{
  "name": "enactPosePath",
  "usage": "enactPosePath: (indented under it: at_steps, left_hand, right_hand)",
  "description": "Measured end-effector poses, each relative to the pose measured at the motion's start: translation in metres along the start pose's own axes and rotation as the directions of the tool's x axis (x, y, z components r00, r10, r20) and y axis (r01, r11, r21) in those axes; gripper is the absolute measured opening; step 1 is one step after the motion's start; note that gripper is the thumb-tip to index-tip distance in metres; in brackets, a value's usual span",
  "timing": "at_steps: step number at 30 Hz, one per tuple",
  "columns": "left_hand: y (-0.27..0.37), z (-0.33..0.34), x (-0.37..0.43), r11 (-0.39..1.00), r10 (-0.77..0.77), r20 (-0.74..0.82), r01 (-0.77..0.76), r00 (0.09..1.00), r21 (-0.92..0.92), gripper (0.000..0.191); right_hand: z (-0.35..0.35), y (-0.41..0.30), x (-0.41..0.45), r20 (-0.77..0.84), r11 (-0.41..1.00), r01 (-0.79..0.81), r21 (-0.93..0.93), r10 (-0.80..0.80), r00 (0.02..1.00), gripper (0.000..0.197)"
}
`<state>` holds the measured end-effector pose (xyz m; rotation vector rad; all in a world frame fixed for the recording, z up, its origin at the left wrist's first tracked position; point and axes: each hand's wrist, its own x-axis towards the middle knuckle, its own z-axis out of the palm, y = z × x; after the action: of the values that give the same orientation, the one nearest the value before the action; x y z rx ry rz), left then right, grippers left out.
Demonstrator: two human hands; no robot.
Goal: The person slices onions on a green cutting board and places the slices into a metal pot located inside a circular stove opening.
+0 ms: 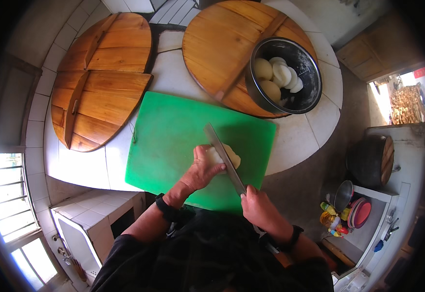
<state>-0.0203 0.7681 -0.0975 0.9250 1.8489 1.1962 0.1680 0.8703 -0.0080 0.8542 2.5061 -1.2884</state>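
Note:
A pale, peeled round vegetable (214,156) lies on a green cutting board (168,127), with my left hand (204,169) gripping its left side. My right hand (258,206) holds the handle of a wide-bladed kitchen knife (225,158). The blade crosses the vegetable just right of my left fingers and thumb. A cut pale piece (233,156) shows on the blade's right side. Beyond the board's upper right corner, a dark metal pot (253,95) holds several whole round vegetables (263,69) and white slices (284,75).
The pot stands on a round wooden lid (212,43) on the white tiled counter (292,146). Two half-round wooden lids (114,98) lie at the left. Beyond the counter at the right are a large dark pot (365,160), bottles (331,221) and stacked colored basins (360,213).

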Motion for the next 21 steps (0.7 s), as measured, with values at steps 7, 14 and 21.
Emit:
enactPosePath:
  at_steps: [7, 14, 21]
  left_hand:
    - [-0.006, 0.005, 0.000, 0.989, 0.116, -0.002, -0.115, 0.993, 0.096, 0.068]
    - [-0.012, 0.005, -0.001, 0.996, -0.025, -0.004, 0.025, 1.000, -0.083, 0.073]
    - [0.005, -0.005, 0.001, 0.980, -0.173, 0.035, 0.176, 0.984, -0.094, 0.090]
  right_hand:
    - [0.015, 0.010, 0.035, -0.060, 0.995, 0.104, 0.010, -0.103, 0.993, 0.015]
    - [-0.007, 0.006, 0.023, -0.194, 0.974, 0.167, 0.150, -0.136, 0.971, 0.017]
    - [-0.042, 0.056, -0.046, -0.204, 0.769, 0.008, 0.639, 0.160, 0.966, 0.007]
